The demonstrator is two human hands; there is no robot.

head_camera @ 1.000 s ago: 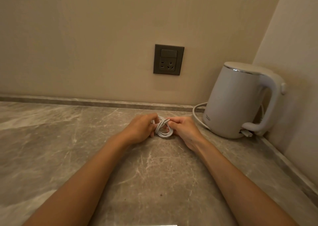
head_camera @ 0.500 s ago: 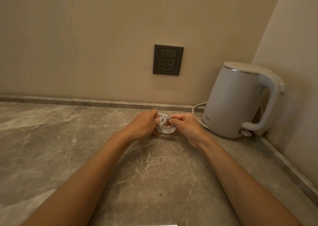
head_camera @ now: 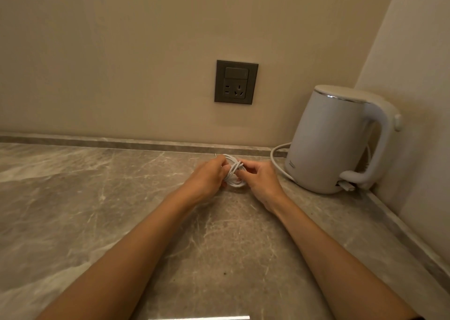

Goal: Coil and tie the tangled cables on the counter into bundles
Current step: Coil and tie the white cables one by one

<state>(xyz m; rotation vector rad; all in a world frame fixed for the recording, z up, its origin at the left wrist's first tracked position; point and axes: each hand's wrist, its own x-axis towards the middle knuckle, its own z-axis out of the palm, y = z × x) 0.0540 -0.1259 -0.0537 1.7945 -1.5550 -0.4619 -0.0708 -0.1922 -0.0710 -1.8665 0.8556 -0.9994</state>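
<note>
Beige kitchen corner: a plain wall (head_camera: 121, 52) at the back, a side wall closing in on the right. Below, a grey marbled counter (head_camera: 73, 210) with a low stone lip along the wall. In the right corner, a white kettle (head_camera: 326, 144), upright, handle turned right. On the back wall, left of the kettle, a dark socket (head_camera: 236, 82). Two bare forearms reaching in from the bottom edge. Left hand (head_camera: 207, 176) and right hand (head_camera: 261, 178) close together near the back of the counter, fingers curled, each gripping one side of the same bundle. Between them, a thin white cable (head_camera: 235, 173), looped into a small coil with strands crossing at its middle, low over the stone; contact with it unclear. A thicker white cord (head_camera: 275, 159) curving out at the kettle's left.
</note>
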